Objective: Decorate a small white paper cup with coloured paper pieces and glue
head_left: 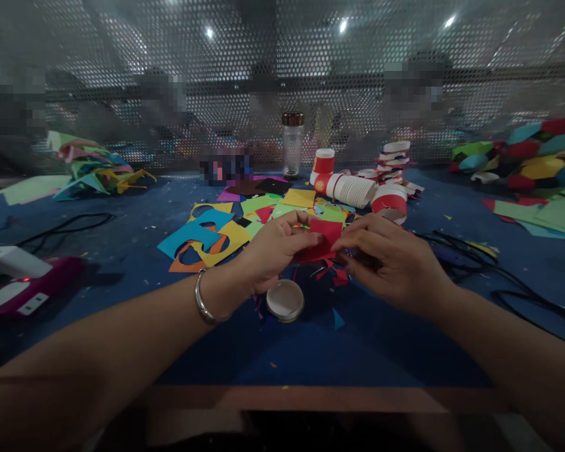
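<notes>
A piece of red paper (pixel 326 236) is held up between both hands over the middle of the blue table. My left hand (pixel 282 245) pinches it from the left, thumb on top. On its right edge, the fingers of my right hand (pixel 388 254) are closed on the same sheet; their tips are partly hidden. Just below and nearer to me sits a small round white cup or lid (pixel 285 300). Red paper scraps (pixel 336 274) lie under the hands, and a small blue scrap (pixel 338 319) is at the right.
Cut coloured sheets (pixel 200 232) spread behind my left hand. Red and white paper cups (pixel 353 189) lie and stand behind, near a glass bottle (pixel 292 144). Black cables (pixel 489 263) run at right; a purple power strip (pixel 37 285) sits left. A perforated metal screen (pixel 245 69) closes the back.
</notes>
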